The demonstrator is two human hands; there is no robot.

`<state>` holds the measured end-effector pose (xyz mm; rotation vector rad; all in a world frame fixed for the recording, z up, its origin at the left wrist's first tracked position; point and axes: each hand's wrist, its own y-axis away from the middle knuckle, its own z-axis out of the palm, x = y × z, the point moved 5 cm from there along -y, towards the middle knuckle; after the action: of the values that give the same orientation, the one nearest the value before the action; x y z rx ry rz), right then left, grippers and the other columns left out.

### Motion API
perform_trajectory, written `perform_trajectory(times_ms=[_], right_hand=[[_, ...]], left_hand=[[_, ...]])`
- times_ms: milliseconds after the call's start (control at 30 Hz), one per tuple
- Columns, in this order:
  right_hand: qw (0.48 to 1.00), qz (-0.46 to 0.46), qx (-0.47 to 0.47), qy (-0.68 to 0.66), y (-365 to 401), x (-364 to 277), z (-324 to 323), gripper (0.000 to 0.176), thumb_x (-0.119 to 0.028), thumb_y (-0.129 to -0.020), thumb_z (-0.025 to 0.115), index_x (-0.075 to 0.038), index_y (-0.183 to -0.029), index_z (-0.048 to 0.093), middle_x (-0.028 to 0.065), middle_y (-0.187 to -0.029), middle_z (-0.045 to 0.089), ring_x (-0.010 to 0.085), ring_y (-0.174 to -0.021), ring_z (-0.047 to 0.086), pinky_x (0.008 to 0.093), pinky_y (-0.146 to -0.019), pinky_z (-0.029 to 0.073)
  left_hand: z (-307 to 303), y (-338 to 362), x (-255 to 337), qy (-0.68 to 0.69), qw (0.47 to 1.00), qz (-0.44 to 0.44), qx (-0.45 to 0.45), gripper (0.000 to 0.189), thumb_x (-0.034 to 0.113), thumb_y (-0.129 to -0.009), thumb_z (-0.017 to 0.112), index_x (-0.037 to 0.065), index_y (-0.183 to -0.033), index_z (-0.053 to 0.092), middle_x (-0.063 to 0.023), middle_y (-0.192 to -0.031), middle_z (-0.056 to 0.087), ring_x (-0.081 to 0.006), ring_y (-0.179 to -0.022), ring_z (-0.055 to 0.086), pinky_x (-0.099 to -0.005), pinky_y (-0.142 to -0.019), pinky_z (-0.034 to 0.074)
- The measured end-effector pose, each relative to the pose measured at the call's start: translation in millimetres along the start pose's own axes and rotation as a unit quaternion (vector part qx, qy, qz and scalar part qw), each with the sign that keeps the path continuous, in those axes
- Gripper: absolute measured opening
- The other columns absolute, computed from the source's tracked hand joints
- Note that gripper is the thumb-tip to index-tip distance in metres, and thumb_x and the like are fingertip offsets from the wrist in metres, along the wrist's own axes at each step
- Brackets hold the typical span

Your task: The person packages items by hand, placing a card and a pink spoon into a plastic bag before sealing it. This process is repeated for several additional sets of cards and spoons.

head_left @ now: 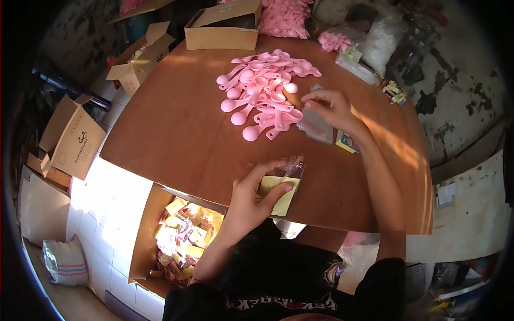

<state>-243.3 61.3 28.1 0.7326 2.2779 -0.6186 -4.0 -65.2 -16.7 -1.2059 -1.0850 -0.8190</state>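
Observation:
My left hand (257, 192) is closed on a small clear plastic bag (293, 167) with a yellow card (284, 201) in it, near the table's front edge. Further back, my right hand (333, 108) is over a stack of clear plastic bags (316, 126), its fingers bent together. Whether a bag is between those fingers is too small to tell. Left of that hand lies a heap of pink plastic spoons (262, 91). A yellow and blue pack (347, 142) sits under my right forearm.
Brown table (171, 117) curves away ahead. An open carton (222, 32), a bag of pink spoons (284, 18) and plastic packs (357, 67) line its far side. Below the front edge stands a box of packed items (187, 235). More cartons (77, 139) stand at left.

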Motion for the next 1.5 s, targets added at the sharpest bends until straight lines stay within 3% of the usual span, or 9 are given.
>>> perform_trajectory(times_ms=[267,367,433,533,567,767,967,1100,1500], right_hand=[[0.969,0.011,0.097,0.226,-96,85,24,0.04,-0.022,-0.077,0.069,-0.004,-0.113,0.062,0.0162,-0.098,0.07,0.0335,-0.09,0.068,0.0406,-0.079,0.053],[0.962,0.049,0.099,0.249,-97,76,17,0.048,-0.022,-0.073,0.07,-0.001,-0.114,0.058,0.0198,-0.101,0.068,0.0357,-0.099,0.065,0.0428,-0.08,0.053],[0.949,0.069,0.062,0.301,-85,55,11,0.05,-0.02,-0.069,0.073,0.006,-0.11,0.057,0.0194,-0.09,0.069,0.0308,-0.084,0.069,0.0372,-0.075,0.054],[0.935,0.078,-0.011,0.346,-64,39,-4,0.058,-0.021,-0.069,0.073,0.008,-0.116,0.055,0.0202,-0.088,0.068,0.0325,-0.084,0.068,0.0397,-0.075,0.053],[0.93,0.033,0.052,0.362,-53,41,-9,0.06,-0.019,-0.071,0.071,0.006,-0.123,0.054,0.0203,-0.083,0.068,0.032,-0.08,0.068,0.0418,-0.073,0.053],[0.921,0.1,-0.043,0.374,10,27,-25,0.052,-0.018,-0.074,0.071,0.002,-0.12,0.058,0.0168,-0.077,0.069,0.0282,-0.071,0.068,0.0383,-0.067,0.053],[0.965,0.082,0.036,0.248,23,30,-19,0.036,-0.03,-0.073,0.073,-0.003,-0.096,0.064,0.0177,-0.083,0.069,0.033,-0.08,0.068,0.0417,-0.071,0.052],[0.966,-0.005,0.105,0.236,6,38,-4,0.038,-0.023,-0.076,0.073,-0.002,-0.107,0.064,0.0172,-0.085,0.07,0.0299,-0.079,0.07,0.0387,-0.072,0.054],[0.971,0.076,0.123,0.189,23,58,-17,0.05,-0.022,-0.072,0.076,-0.004,-0.114,0.057,0.0142,-0.085,0.069,0.0256,-0.078,0.068,0.0373,-0.07,0.052]], left_hand=[[-19,3,1,-0.035,0.999,0.021,0.009,0.038,0.002,-0.084,0.073,-0.003,-0.12,0.06,-0.0105,-0.101,0.07,-0.0101,-0.089,0.065,-0.0243,-0.076,0.054],[-26,2,-1,-0.017,1.0,-0.012,0.006,0.037,0.007,-0.083,0.075,0.003,-0.118,0.062,-0.0169,-0.108,0.068,-0.025,-0.095,0.07,-0.0313,-0.079,0.054],[-30,0,0,-0.026,0.999,0.02,0.008,0.038,0.004,-0.084,0.075,-0.002,-0.118,0.061,-0.0107,-0.099,0.071,-0.0088,-0.087,0.065,-0.0233,-0.074,0.053],[-34,-2,-1,-0.028,1.0,0.011,0.008,0.038,0.003,-0.084,0.075,-0.003,-0.119,0.061,-0.011,-0.1,0.071,-0.009,-0.087,0.065,-0.0236,-0.075,0.053],[-34,-3,-3,-0.027,1.0,0.008,0.005,0.038,0.003,-0.084,0.075,-0.003,-0.119,0.061,-0.011,-0.1,0.071,-0.009,-0.087,0.065,-0.0236,-0.075,0.053],[-28,-3,-5,-0.023,1.0,0.016,-0.013,0.039,-0.001,-0.084,0.072,-0.005,-0.12,0.058,-0.0119,-0.101,0.07,-0.0104,-0.09,0.065,-0.0245,-0.078,0.055],[-7,-1,-8,-0.012,1.0,0.001,-0.018,0.04,-0.003,-0.085,0.071,-0.005,-0.122,0.057,-0.0115,-0.104,0.069,-0.0118,-0.091,0.066,-0.025,-0.079,0.055],[14,-1,-7,0.01,1.0,0.009,0.0,0.04,0.006,-0.083,0.075,0.0,-0.119,0.061,-0.015,-0.099,0.072,-0.0159,-0.089,0.07,-0.0284,-0.077,0.054],[45,1,-5,-0.006,1.0,-0.001,-0.01,0.04,0.005,-0.083,0.076,-0.002,-0.119,0.061,-0.0156,-0.097,0.072,-0.0141,-0.087,0.068,-0.0276,-0.075,0.053]])
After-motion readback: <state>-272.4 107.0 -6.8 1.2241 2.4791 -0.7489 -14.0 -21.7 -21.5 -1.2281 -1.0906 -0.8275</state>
